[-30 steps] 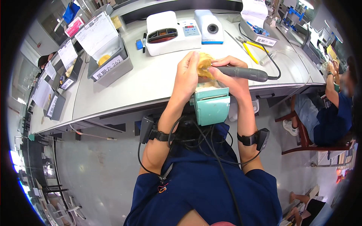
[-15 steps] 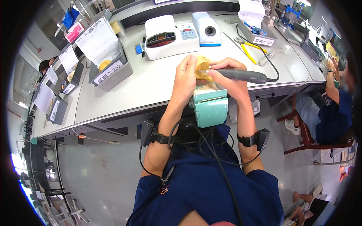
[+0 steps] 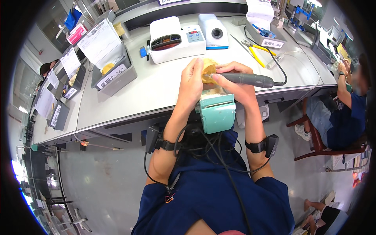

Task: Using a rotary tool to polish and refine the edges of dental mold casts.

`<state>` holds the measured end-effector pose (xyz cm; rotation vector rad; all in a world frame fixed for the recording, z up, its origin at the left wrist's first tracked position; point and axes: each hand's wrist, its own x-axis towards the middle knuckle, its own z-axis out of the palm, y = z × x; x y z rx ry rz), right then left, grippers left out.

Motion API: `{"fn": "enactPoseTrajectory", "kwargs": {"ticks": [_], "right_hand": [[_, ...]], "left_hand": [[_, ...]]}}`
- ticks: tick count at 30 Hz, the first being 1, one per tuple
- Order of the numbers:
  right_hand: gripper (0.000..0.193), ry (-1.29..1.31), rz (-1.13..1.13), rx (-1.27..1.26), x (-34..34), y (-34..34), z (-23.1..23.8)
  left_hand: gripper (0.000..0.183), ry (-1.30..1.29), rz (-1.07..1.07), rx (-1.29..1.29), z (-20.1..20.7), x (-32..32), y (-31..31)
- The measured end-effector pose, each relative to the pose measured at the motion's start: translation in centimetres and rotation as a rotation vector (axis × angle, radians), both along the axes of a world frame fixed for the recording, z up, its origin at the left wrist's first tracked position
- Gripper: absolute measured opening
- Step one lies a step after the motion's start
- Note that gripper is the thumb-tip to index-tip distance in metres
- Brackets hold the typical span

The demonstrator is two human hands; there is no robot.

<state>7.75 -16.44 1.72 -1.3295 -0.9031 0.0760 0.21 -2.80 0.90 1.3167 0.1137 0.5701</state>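
Close above the bench's front edge, my left hand (image 3: 190, 80) is closed round the side of a yellow plaster dental cast (image 3: 209, 67). My right hand (image 3: 243, 86) grips a dark grey rotary handpiece (image 3: 250, 79) like a pen, its thin tip against the near face of the cast. Fingers of the right hand also rest at the cast's right side, so part of it is hidden. Directly below, a teal bench block (image 3: 217, 117) with pale dust on top juts out from the bench edge. A black cord leads from the handpiece's rear end.
Behind my hands stand a white device with a dark window (image 3: 166, 42) and a white-and-blue unit (image 3: 213, 32). Yellow-handled pliers (image 3: 257, 58) lie to the right. Grey bins (image 3: 115, 75) with papers line the left. A co-worker (image 3: 344, 109) sits at right.
The handpiece and my right hand have shifted very slightly left, and the cast is turned a little. Both grips stay the same. The whole view has moved slightly.
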Motion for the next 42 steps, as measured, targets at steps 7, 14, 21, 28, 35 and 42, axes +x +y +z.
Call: {"fn": "enactPoseTrajectory", "kwargs": {"ticks": [7,14,21,28,35,42], "right_hand": [[0.017,-0.008,-0.004,0.001,0.0,-0.1,0.1],[0.015,-0.007,0.022,0.009,0.4,-0.3,-0.3],[0.014,-0.032,0.018,-0.047,0.3,-0.4,-0.1],[0.016,-0.060,-0.026,-0.002,0.2,-0.3,-0.3],[0.012,-0.044,-0.018,0.010,0.4,-0.4,-0.4],[0.013,-0.062,-0.017,-0.017,0.3,-0.4,-0.4]], "left_hand": [[0.041,-0.005,-0.004,0.002,0.3,-0.1,-0.1],[0.036,0.060,0.020,0.006,0.8,-0.6,-0.3],[0.030,0.058,0.024,0.032,0.9,-0.7,-0.3],[0.031,0.052,0.019,0.024,1.0,-0.8,-0.3],[0.032,0.069,0.043,0.007,1.2,-0.8,-0.5],[0.033,0.047,0.030,0.013,0.8,-0.8,-0.2]]}}
